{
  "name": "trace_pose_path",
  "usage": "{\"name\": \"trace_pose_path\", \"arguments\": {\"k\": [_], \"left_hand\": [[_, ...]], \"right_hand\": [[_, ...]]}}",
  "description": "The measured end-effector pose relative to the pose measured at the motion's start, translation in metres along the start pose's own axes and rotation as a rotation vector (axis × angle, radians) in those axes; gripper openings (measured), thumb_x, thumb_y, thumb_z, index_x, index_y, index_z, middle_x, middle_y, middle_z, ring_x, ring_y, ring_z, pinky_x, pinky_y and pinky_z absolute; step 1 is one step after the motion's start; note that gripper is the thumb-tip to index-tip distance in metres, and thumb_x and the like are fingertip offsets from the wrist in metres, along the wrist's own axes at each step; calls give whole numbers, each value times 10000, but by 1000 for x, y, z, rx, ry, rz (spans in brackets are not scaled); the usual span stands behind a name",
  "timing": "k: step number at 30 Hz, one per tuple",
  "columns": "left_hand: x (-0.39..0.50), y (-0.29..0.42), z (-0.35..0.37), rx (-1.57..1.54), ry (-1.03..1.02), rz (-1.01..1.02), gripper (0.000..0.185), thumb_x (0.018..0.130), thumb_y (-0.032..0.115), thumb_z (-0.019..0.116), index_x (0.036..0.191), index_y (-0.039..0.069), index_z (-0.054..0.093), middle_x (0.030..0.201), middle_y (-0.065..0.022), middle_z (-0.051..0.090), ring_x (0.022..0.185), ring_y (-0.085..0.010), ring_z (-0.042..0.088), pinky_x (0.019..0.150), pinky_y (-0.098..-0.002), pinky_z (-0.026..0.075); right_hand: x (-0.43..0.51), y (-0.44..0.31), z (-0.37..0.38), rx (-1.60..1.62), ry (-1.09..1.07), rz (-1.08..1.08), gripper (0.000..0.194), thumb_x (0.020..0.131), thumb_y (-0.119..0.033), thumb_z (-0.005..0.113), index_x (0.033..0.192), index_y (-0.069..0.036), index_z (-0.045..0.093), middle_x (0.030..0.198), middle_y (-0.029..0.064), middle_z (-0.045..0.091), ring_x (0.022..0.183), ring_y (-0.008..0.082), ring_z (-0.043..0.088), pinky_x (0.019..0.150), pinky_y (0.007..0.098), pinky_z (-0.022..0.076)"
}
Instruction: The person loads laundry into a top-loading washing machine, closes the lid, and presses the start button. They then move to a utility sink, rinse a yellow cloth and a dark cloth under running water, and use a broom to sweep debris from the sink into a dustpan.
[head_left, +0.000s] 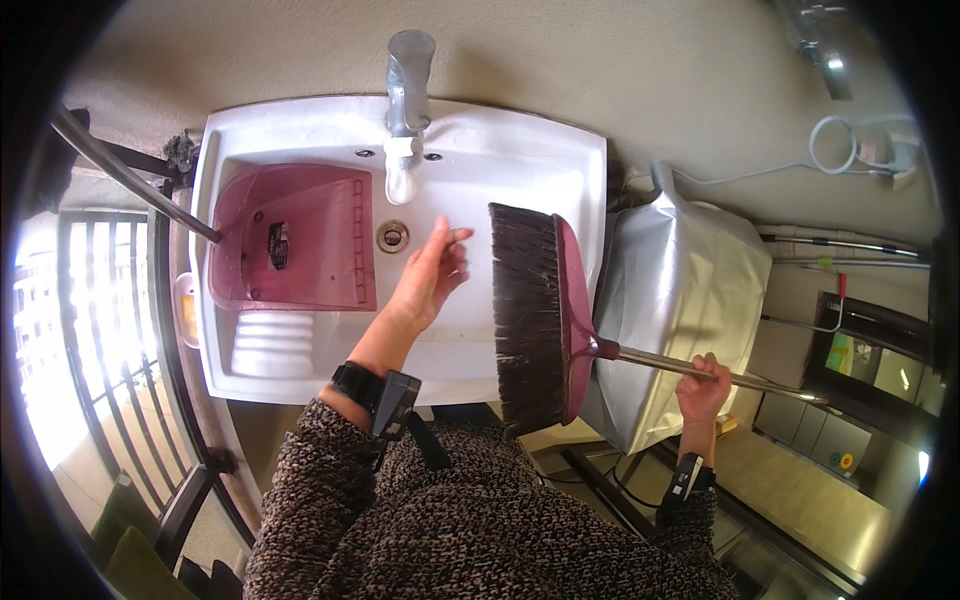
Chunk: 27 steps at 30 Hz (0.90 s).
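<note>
My right hand (703, 386) is closed around the metal handle (660, 361) of a broom. The broom's mauve head (576, 322) and dark bristles (529, 315) stretch over the right part of a white ceramic sink (450, 349). Over the basin, left of the bristles and apart from them, is my left hand (439, 266), its fingers loosely bent and slightly blurred; nothing shows in it. A translucent mauve dustpan (315, 225) lies in the sink's left side, its metal handle (142, 172) rising past the left rim. Between dustpan and left hand sits the drain (392, 236).
A metal faucet (409, 90) rises at the back of the sink. To the right, a silvery cover (675, 300) drapes a boxy object. A barred window or door (120, 360) stands at left. A yellow bar, possibly soap (189, 311), sits by the left rim.
</note>
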<state>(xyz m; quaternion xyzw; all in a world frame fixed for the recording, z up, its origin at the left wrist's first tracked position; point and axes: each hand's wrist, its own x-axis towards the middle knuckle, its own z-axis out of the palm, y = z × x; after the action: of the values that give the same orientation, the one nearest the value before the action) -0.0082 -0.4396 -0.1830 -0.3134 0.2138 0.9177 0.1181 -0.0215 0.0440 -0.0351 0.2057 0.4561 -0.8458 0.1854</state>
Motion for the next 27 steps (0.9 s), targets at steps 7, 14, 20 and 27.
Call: {"name": "trace_pose_path", "arguments": {"k": [7,14,20,27], "left_hand": [[15,9,26,36,-8,107,192,952,187,667,1049,23,691,746,35,572,677,-71,511,686,-211,461],[17,15,-5,-118,118,175,179,957,213,665,938,36,666,726,25,548,650,-84,501,651,-222,448],[8,13,-32,-137,92,192,172,991,256,607,909,105,619,767,52,536,665,-69,484,683,-238,442],[-4,6,-41,-184,-11,109,249,1013,324,566,912,99,604,712,53,469,613,-79,414,615,-240,381]], "right_hand": [[5,2,-8,14,-44,26,172,936,-218,479,831,-95,536,907,45,660,557,223,580,495,316,479],[3,0,-3,-22,-23,-14,182,912,-186,508,801,-45,541,815,85,587,677,207,592,489,321,547],[3,-4,5,-73,-43,-13,183,906,-194,516,786,-57,541,819,75,579,648,197,574,486,307,533],[5,-4,6,-66,40,-47,167,906,-200,522,815,-66,562,848,70,598,645,184,572,505,296,526]]}}
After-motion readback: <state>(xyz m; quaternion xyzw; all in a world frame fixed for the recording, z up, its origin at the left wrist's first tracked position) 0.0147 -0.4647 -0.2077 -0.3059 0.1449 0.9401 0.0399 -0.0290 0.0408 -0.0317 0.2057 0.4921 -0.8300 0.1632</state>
